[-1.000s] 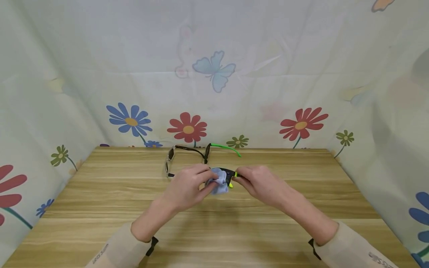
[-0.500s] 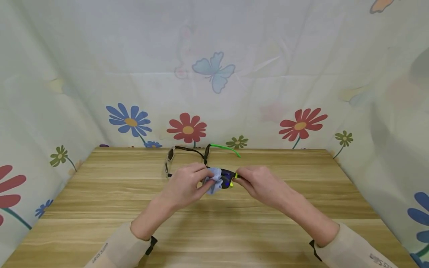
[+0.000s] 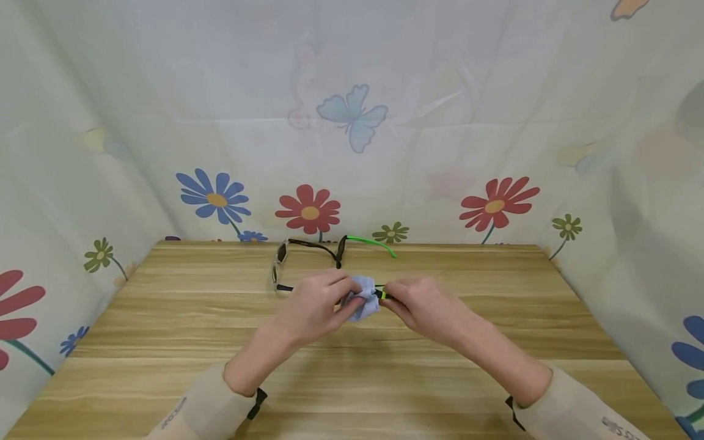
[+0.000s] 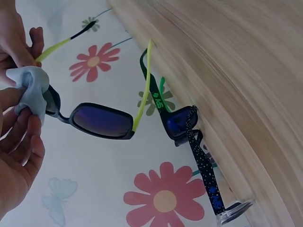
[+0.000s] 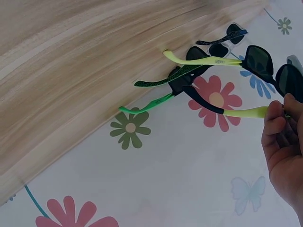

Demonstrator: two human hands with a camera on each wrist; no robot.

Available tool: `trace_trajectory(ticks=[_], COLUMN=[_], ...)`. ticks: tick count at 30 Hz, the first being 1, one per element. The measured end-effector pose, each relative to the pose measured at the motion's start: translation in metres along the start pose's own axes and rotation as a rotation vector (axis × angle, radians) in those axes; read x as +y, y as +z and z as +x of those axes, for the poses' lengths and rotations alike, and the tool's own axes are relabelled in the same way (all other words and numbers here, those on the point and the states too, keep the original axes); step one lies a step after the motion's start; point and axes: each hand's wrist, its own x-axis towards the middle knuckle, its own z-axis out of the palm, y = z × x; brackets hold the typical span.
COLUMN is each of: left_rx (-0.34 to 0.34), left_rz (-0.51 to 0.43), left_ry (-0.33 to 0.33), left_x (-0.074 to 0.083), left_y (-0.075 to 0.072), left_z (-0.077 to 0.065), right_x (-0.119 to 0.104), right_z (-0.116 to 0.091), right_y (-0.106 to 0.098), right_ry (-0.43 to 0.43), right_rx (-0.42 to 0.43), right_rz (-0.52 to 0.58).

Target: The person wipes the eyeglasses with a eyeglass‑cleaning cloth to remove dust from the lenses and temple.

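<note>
My left hand (image 3: 321, 302) pinches a crumpled light-blue cloth (image 3: 363, 299) over one lens end of a pair of sunglasses. Their black frame has bluish-purple lenses and yellow-green temples; in the left wrist view the uncovered lens of the sunglasses (image 4: 103, 121) shows plainly. The right hand (image 3: 426, 302) grips them by one temple near the hinge, as the right wrist view also shows, with that hand (image 5: 286, 151) at the right edge. Both hands hold the sunglasses above the table. From the head most of the frame is hidden behind cloth and fingers.
Behind the hands, two more pairs stand on the wooden table (image 3: 352, 379): clear-framed sunglasses (image 3: 282, 252) with dark temples, and black sunglasses (image 3: 340, 249) with green temples, close together. A flower-printed curtain (image 3: 440, 153) rises beyond the table's back edge.
The cloth slid left across the sunglasses, baring a lens, then came back right toward the right hand. The sunglasses have tilted, so that lens is now hidden from the head view.
</note>
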Motion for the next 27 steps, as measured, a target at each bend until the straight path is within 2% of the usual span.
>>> trace_trajectory(ticks=[11, 21, 27], left_rx=[-0.003, -0.023, -0.022], left_rz=[-0.039, -0.04, -0.043], left_ry=[-0.018, -0.004, -0.019], left_x=[0.0051, 0.0064, 0.0046], left_y=[0.0001, -0.0033, -0.0052], left_z=[0.0004, -0.0003, -0.0031], right_x=[0.0005, 0.0008, 0.0018], right_z=[0.0018, 0.0022, 0.0029], right_y=[-0.0015, -0.0048, -0.0066], right_ry=[0.032, 0.043, 0.066], right_rx=[-0.037, -0.031, -0.018], right_rz=[0.03, 0.006, 0.003])
